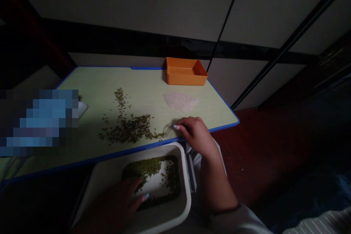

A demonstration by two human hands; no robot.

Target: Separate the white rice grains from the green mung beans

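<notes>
Head view: your left hand [127, 193] is in the tub [187, 193], thumb and forefinger spread, nothing visible between them; too dark to tell whether the fingers touch the green grains [149, 166]. Your right hand [196, 133] is low over the near edge of the table [148, 93], fingertips bunched at a thin curved strand [169, 128]; can't tell if it's pinched or just lying beside them. Tub is on your side of the table, right by the blue edge, some of its floor bare between the grains. Risks, my read: a sweep of the right hand toward the edge could push loose grains [134, 128] past the tub's right corner onto the floor [236, 146]. Swing it away from you and it could drag green into the white heap [181, 102], just beyond your knuckles. A left wrist leaning on the rim could tip the tub; can't see what supports it. Orange box [186, 77] sits at the far edge, so a bump might drop it. Tub faces up; long axis looks roughly left-right, along the near edge, right end angled slightly away from you.
</notes>
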